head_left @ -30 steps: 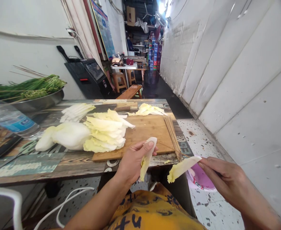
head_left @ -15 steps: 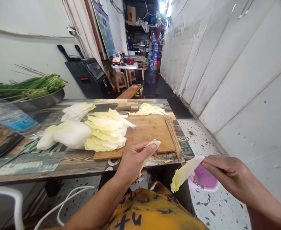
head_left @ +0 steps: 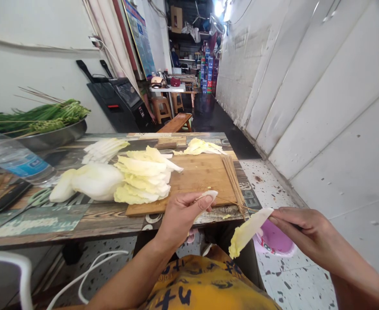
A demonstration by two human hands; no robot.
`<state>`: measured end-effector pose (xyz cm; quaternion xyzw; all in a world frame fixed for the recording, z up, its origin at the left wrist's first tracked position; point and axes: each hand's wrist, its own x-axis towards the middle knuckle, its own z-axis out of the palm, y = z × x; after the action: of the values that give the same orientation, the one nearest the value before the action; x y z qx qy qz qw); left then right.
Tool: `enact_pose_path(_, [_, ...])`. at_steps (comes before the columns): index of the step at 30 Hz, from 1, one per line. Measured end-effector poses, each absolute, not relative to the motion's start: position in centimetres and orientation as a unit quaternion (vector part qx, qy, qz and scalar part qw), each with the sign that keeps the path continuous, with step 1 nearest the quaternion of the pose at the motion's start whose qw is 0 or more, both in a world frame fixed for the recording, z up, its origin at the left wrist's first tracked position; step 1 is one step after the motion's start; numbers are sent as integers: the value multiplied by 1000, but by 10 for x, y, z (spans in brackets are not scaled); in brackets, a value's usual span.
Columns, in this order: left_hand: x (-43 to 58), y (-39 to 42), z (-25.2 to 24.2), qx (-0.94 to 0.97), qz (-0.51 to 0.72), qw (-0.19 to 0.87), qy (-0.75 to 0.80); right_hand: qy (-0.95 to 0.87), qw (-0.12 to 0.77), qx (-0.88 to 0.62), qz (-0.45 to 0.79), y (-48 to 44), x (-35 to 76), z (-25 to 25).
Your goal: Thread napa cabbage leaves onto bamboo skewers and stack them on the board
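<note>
Left hand (head_left: 179, 213) pinching cabbage strip (head_left: 205, 196), right hand (head_left: 301, 230) — cabbage leaf (head_left: 246, 231)

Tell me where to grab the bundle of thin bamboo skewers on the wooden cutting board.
Pinch the bundle of thin bamboo skewers across its near end, coming from above on the right: it lies flat along the right edge of the wooden cutting board, near tips overhanging toward the right hand.

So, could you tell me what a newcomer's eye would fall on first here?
The left hand pinches a folded cabbage piece at the table edge, while the right hand holds a cabbage strip near a pink bucket. Behind, stacked cabbage leaves and bamboo skewers lie on a wooden cutting board.
</note>
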<state>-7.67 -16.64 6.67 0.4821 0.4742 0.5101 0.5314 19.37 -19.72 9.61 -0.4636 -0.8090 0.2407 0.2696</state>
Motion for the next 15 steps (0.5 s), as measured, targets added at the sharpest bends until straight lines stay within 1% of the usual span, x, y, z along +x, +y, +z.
enact_pose_path(8, [-71, -170, 65, 486, 484, 562, 462, -805, 269, -444, 289, -195, 180, 100])
enact_pose_path(15, [-63, -170, 64, 494, 513, 546, 441, -817, 276, -462, 206, -195, 165, 104])
